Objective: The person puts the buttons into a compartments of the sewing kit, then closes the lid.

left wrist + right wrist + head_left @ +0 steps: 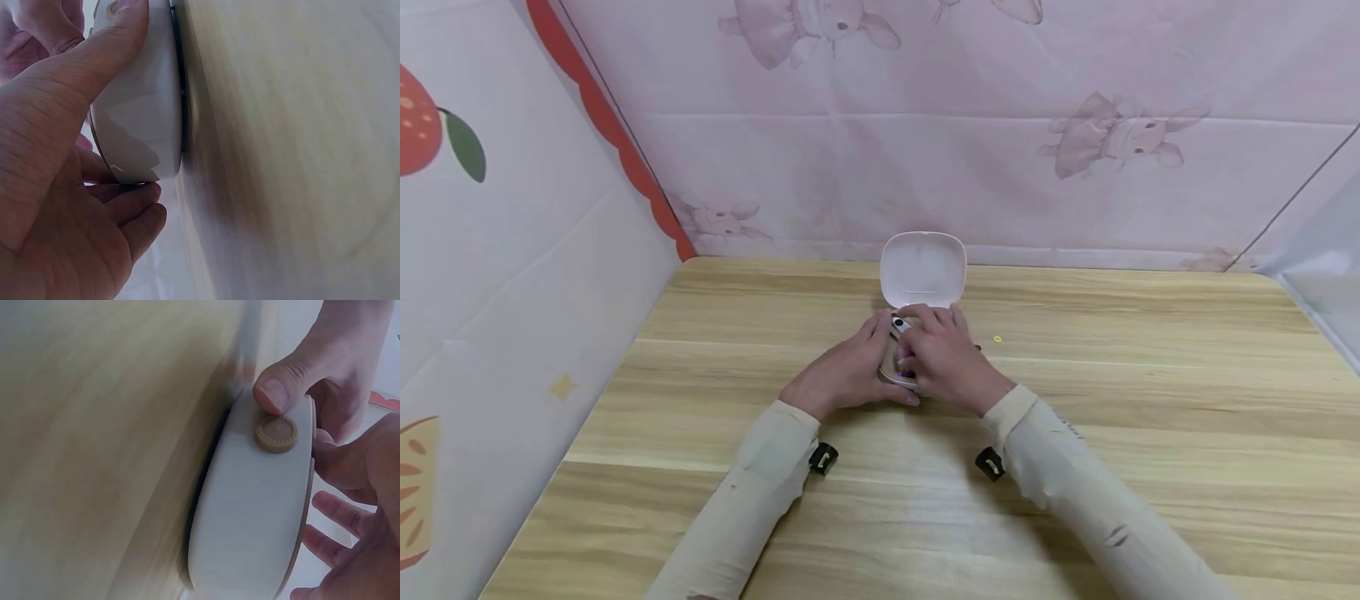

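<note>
A small white box [140,119] with rounded corners sits on the table, its hinged lid [922,268] standing up at the back. A round brown knob [276,434] is on the front wall. My left hand [850,367] grips the box from the left, thumb across the front near the knob, other fingers round the side. Over the opening my right hand [947,358] reaches in with bent fingers; I cannot tell whether it pinches anything. A silvery piece with a black dot [899,323] and something purple [904,375] show inside; the hands hide the rest.
A tiny yellow ring-shaped piece [997,339] lies on the wooden table [1150,367], right of the box. Black wrist devices [823,458] show at both sleeves. A pink printed curtain [925,167] borders the table's back edge, and a white printed one [535,275] its left.
</note>
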Demonstrator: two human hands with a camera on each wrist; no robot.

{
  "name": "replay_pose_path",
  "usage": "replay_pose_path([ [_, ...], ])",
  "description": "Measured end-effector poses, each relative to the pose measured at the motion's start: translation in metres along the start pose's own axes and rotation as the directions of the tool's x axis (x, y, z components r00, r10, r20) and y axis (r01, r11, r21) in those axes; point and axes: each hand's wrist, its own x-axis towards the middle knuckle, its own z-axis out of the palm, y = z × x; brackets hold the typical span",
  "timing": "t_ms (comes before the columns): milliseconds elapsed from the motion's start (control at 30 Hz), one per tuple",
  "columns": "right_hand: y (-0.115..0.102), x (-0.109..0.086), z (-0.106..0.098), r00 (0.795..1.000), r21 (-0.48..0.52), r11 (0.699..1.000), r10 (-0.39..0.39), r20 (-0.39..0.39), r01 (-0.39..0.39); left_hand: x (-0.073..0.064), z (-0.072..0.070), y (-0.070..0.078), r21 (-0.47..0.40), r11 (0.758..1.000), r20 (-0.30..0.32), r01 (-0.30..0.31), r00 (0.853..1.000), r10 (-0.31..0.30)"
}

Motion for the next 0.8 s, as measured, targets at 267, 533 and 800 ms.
replay_pose_path([
  [267,-0.0004,-0.0008,0.0027,1.0,-0.025,1.0,-0.005,0.014,0.005,0.0001,0.0011,-0.0001,0.006,1.0,0.006,0.013,1.0,-0.013],
  [533,0.0004,-0.0002,0.0062,1.0,-0.028,1.0,-0.001,0.016,0.001,0.0003,0.0022,-0.0006,0.001,1.0,0.006,0.019,1.0,-0.019],
  [800,0.0021,-0.0002,0.0088,1.0,-0.036,0.999,-0.004,0.012,0.004,0.0014,0.0032,-0.0012,0.013,1.0,-0.003,0.015,1.0,-0.015],
])
